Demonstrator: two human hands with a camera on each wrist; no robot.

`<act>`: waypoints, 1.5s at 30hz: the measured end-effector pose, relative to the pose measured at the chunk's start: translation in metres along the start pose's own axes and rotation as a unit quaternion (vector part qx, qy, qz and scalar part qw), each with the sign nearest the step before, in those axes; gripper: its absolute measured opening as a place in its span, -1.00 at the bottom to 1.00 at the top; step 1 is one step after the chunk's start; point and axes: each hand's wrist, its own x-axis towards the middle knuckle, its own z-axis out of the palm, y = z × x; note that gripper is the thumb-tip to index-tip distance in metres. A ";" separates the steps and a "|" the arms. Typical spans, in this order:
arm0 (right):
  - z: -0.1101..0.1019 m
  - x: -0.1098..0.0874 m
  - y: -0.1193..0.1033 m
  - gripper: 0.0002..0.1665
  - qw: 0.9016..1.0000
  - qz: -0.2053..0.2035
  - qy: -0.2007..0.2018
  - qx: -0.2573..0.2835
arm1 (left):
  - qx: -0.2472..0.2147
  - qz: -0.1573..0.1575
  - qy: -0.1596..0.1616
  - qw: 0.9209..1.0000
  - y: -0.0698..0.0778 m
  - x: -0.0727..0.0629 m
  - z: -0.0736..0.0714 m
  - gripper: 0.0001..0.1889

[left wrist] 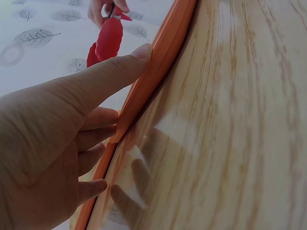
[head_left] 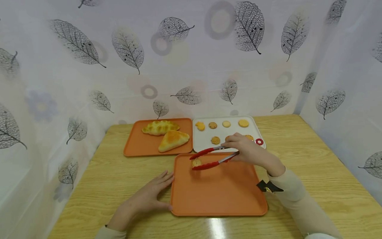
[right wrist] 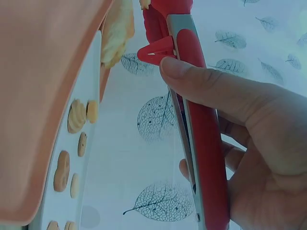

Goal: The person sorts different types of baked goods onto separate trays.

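Note:
My right hand grips a pair of red-and-metal tongs by the handles, with the thumb lying along one red grip in the right wrist view. Between the red tong tips is a small round golden cookie, over the far left part of the front orange tray. A shadow falls on the tray just below it. My left hand lies at that tray's left side, fingers extended. In the left wrist view, the thumb and fingertips of the left hand touch the orange rim.
Behind on the left, another orange tray bears a braided bread and a triangular bread. Beside it a white tray carries several cookies, partly hidden by my right hand. A leaf-patterned curtain encloses the wooden table.

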 end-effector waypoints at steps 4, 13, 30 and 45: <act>0.000 0.003 0.012 -0.39 1.000 0.004 0.020 -0.017 | 0.002 0.003 0.000 1.000 0.000 0.000 -0.001 0.08; 0.005 0.009 0.036 -0.38 0.998 0.033 0.028 -0.043 | 0.004 0.006 0.003 1.000 -0.002 0.000 0.001 0.09; 0.026 0.023 0.062 -0.37 0.989 0.140 -0.016 -0.039 | 0.005 0.009 0.007 1.000 -0.002 -0.001 0.001 0.09; 0.032 0.025 0.067 -0.34 0.987 0.153 -0.030 -0.044 | 0.002 0.011 0.005 1.000 -0.005 0.000 0.002 0.10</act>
